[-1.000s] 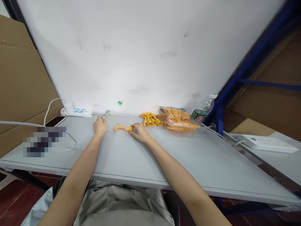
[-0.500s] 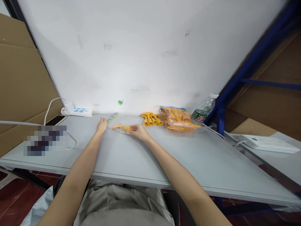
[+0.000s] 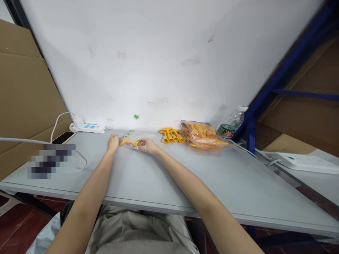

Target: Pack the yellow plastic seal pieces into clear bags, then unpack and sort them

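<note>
My left hand (image 3: 113, 142) is closed on the left end of a clear plastic bag (image 3: 130, 145), by its colourful printed strip (image 3: 127, 134). Lying within that film are orange plastic pieces (image 3: 136, 143) with a crossbar at one end and a flared cup at the other; how many is unclear. My right hand (image 3: 149, 145) has its fingers curled round the cup end, partly hidden by film. Right of it, several loose orange pieces (image 3: 172, 135) lie in a row. A filled clear bag (image 3: 202, 135) of similar pieces sits beyond them.
A plastic bottle (image 3: 232, 122) leans at the back right near a blue metal post (image 3: 250, 135). At the left are a power strip (image 3: 92, 127), a phone (image 3: 63, 138), cables and a cardboard box (image 3: 23, 91). A white wall (image 3: 159, 70) bounds the back of the grey table (image 3: 148, 180).
My right hand has moved left, carrying the orange pieces closer to the printed strip and my left hand. The left hand keeps its grip on the bag.
</note>
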